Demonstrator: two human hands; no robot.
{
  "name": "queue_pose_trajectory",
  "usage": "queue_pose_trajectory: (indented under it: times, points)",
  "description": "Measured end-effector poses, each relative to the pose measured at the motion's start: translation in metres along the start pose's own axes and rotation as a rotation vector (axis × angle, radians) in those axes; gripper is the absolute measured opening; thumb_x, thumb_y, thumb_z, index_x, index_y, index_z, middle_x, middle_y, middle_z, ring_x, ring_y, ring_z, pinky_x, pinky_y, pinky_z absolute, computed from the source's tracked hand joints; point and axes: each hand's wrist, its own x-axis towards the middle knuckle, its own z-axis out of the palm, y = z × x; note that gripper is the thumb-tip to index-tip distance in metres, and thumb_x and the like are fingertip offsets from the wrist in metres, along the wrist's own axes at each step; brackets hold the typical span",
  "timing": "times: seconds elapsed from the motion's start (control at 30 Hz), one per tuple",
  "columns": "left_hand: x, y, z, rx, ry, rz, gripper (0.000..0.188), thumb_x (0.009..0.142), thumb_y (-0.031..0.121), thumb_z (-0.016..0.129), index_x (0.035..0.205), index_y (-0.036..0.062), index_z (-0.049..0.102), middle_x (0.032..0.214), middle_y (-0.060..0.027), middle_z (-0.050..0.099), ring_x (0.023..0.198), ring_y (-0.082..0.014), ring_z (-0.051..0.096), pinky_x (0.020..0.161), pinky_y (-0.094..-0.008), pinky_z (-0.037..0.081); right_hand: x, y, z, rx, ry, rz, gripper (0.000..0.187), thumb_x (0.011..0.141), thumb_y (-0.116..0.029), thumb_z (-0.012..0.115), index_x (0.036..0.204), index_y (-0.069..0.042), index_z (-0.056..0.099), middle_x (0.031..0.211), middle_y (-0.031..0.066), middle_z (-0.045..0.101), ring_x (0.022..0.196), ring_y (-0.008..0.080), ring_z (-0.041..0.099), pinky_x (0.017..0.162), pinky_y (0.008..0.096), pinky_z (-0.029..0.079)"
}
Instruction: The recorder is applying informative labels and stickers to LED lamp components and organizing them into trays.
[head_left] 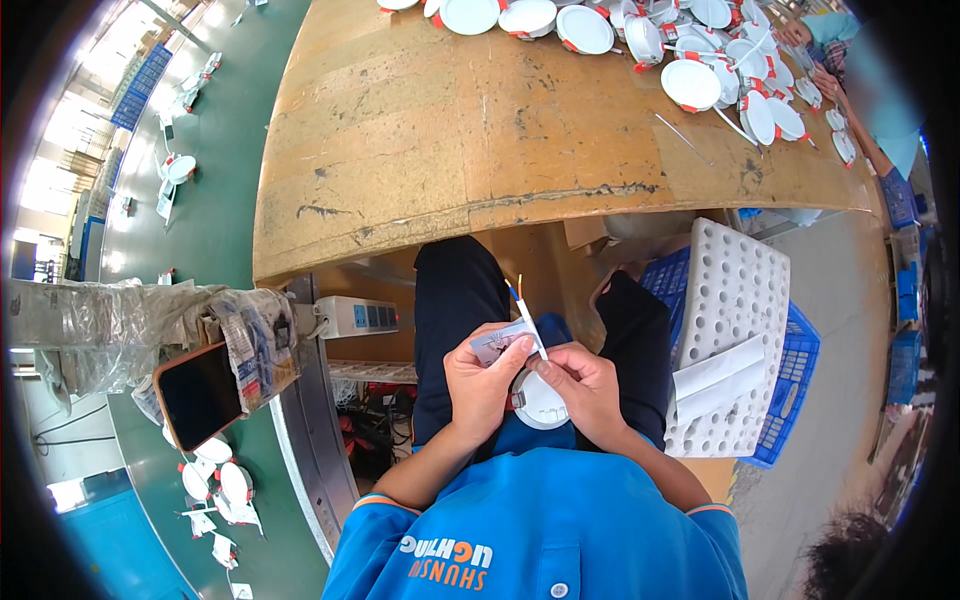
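Above my lap I hold a round white downlight [541,404] with a red clip at its left edge. A white cable [529,322] stands up from between my hands, its bare-ended coloured wires pointing away from me. My left hand [476,388] is closed, its thumb pressing a small grey printed label [496,343] against the fingers beside the cable. My right hand [592,394] is closed around the lower part of the cable, just above the downlight; its fingertips partly hide the grip.
Many white downlights [690,84] lie heaped on the worn wooden table [400,130]. A co-worker's hands [822,80] are beside the heap. Right of my knees, a white perforated foam tray [730,270] leans on a blue crate [790,380]. A phone [200,395] and power strip [360,316] are left.
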Motion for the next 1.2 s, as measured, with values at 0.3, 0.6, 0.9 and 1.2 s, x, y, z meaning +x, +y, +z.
queue_pose_trajectory:
  times: [0.3,0.6,0.9,1.2]
  points:
    - [0.000,0.000,-0.001,-0.052,0.011,0.027,0.008,0.078,0.005,0.061,0.083,-0.0017,0.063,0.075,-0.0022,0.062,0.066,-0.0041,0.053,0.059,-0.0171,0.042,0.000,0.003,-0.001,-0.004,-0.020,-0.037,0.015,0.079,-0.012,0.061,0.083,0.002,0.063,0.082,0.0079,0.060,0.074,0.0121,0.055,0.065,0.0220,0.043]
    - [-0.004,-0.005,-0.006,-0.151,0.014,0.016,0.012,0.082,0.007,0.058,0.087,-0.0023,0.062,0.078,-0.0038,0.062,0.068,-0.0052,0.054,0.062,-0.0171,0.042,-0.001,0.001,0.000,0.010,-0.009,0.003,0.015,0.077,-0.014,0.063,0.084,0.000,0.064,0.080,0.0077,0.061,0.073,0.0127,0.055,0.063,0.0224,0.042]
    - [-0.007,-0.010,-0.016,-0.268,-0.045,-0.003,0.015,0.085,0.007,0.051,0.093,-0.0033,0.059,0.086,-0.0061,0.062,0.080,-0.0085,0.056,0.071,-0.0218,0.044,0.000,0.002,0.002,0.023,-0.015,0.017,0.015,0.078,-0.014,0.062,0.084,0.000,0.064,0.079,0.0072,0.061,0.070,0.0113,0.055,0.061,0.0214,0.042]
    - [-0.006,-0.005,-0.009,-0.028,-0.158,-0.093,0.014,0.077,0.003,0.061,0.091,-0.0006,0.062,0.083,-0.0036,0.063,0.073,-0.0062,0.057,0.064,-0.0203,0.046,-0.002,0.006,0.001,0.332,-0.078,0.132,0.016,0.083,-0.013,0.058,0.088,0.002,0.060,0.082,0.0023,0.060,0.073,0.0054,0.053,0.063,0.0186,0.042]
